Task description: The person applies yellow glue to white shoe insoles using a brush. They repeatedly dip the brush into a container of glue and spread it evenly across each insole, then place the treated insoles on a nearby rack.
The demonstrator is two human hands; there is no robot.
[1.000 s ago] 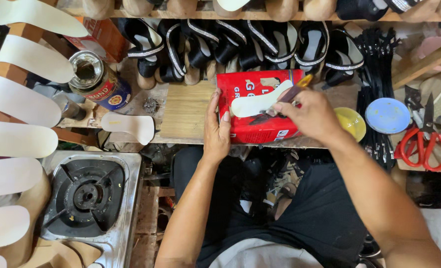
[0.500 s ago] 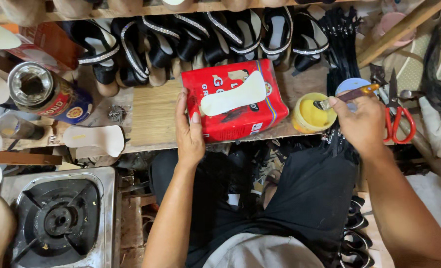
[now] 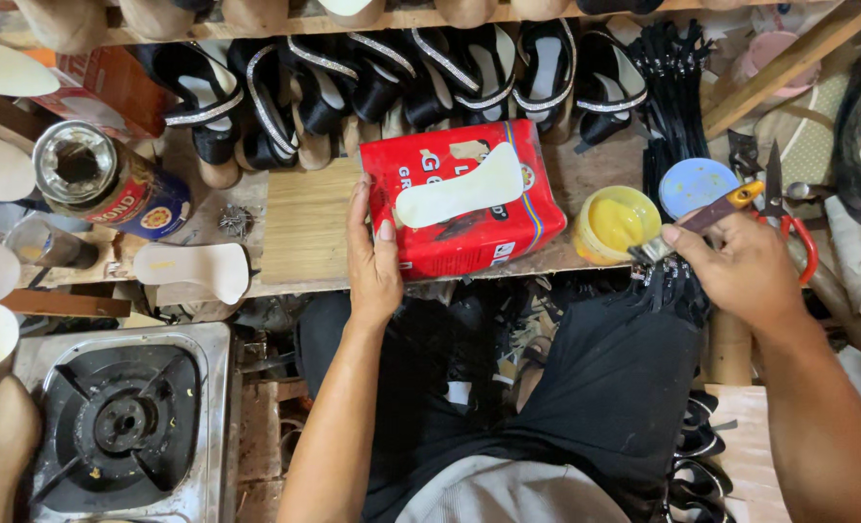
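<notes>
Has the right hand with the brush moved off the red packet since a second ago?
Yes. The right hand has left the red packet, going right to the yellow glue pot, where its brush now dips.

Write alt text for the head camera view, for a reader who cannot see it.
A seated person's right hand holds a brush at a small tub of yellow glue, while the left hand steadies a red packet with a white insole lying on it. Black shoe uppers line the wooden bench behind; a gas burner sits lower left.
</notes>
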